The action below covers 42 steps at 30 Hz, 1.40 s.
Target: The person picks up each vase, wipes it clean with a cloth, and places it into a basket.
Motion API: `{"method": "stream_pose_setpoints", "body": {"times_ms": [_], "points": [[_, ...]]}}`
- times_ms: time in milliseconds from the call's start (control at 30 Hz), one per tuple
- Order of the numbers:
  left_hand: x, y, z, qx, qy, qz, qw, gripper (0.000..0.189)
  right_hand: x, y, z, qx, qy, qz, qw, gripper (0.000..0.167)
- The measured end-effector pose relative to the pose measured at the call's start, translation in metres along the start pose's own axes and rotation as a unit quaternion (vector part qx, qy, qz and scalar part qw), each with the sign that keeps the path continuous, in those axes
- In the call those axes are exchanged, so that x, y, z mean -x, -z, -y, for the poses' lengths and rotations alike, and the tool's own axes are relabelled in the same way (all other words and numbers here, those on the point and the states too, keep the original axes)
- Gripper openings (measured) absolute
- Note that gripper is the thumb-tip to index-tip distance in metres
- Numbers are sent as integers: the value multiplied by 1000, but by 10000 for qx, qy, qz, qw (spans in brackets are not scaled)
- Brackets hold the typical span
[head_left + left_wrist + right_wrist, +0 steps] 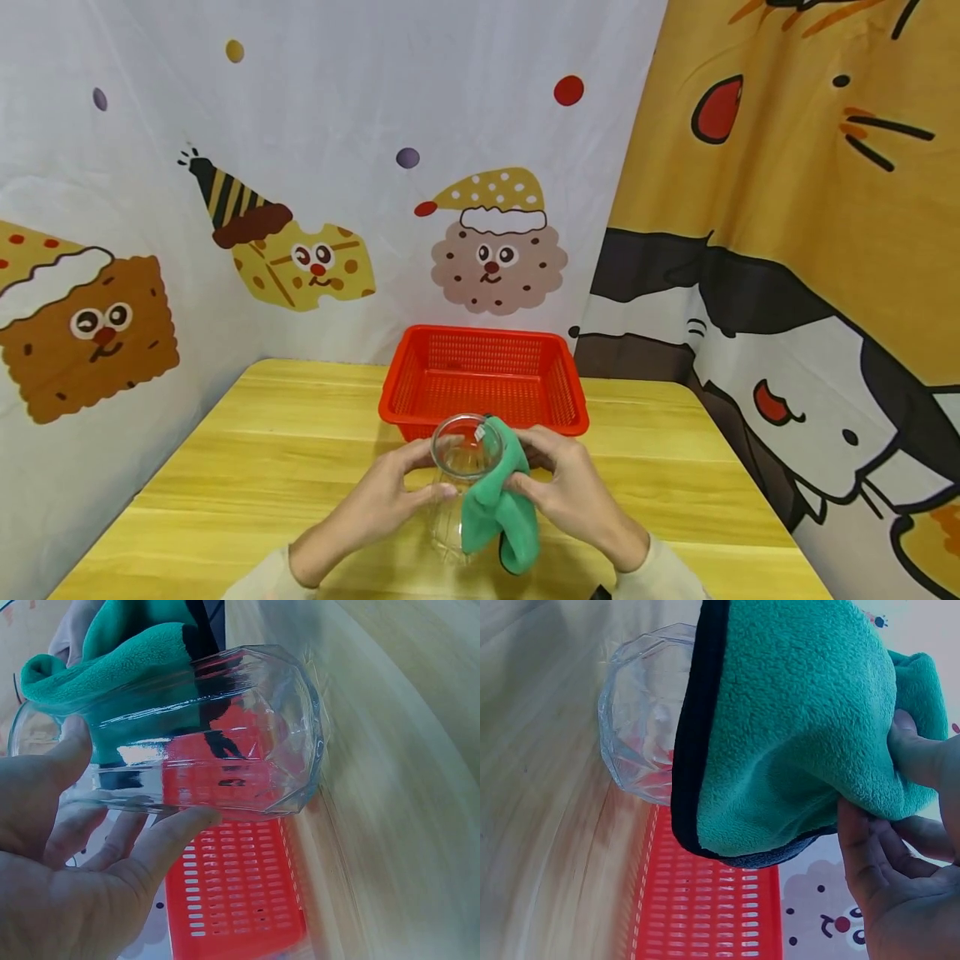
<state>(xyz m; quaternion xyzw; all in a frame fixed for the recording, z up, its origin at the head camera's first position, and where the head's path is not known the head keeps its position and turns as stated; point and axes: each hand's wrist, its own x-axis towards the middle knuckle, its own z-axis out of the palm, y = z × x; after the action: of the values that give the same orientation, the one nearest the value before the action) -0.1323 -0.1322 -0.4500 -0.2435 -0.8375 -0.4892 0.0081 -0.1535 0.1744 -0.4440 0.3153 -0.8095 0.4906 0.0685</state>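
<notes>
A tall clear glass vessel (450,508) with a round rim and faceted base is held roughly upright, mouth up. Its base (304,735) is close to the tabletop; I cannot tell whether it touches. My left hand (382,496) grips the vessel's left side near the top, thumb on the near side. On the right, my right hand (566,483) pinches a green fleecy cloth (498,500) with a dark edge. The cloth (802,727) lies against the vessel's right side, partly over the rim, and hangs down in a fold. It hides part of the glass.
Right behind the vessel stands a red perforated plastic basket (386,404) on the wooden table (300,433). A white curtain (337,108) with cartoon prints closes off the back, and a yellow printed one (795,183) hangs along the right side.
</notes>
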Motion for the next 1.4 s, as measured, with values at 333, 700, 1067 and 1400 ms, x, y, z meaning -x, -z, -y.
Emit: {"method": "stream_pose_setpoints", "body": {"times_ms": [333, 700, 1067, 1400], "points": [[2, 3, 1, 3, 8, 0, 10000, 60, 1, -3, 5, 1118, 609, 63, 9918, 48], [1, 0, 4, 29, -32, 31, 10000, 58, 3, -2, 6, 1636, 771, 355, 9829, 43], [2, 1, 2, 57, -27, 23, 10000, 55, 0, -2, 9, 1810, 800, 714, 9776, 38], [3, 1, 1, 71, -43, 22, 10000, 55, 0, -3, 7, 1889, 732, 985, 9743, 32]]}}
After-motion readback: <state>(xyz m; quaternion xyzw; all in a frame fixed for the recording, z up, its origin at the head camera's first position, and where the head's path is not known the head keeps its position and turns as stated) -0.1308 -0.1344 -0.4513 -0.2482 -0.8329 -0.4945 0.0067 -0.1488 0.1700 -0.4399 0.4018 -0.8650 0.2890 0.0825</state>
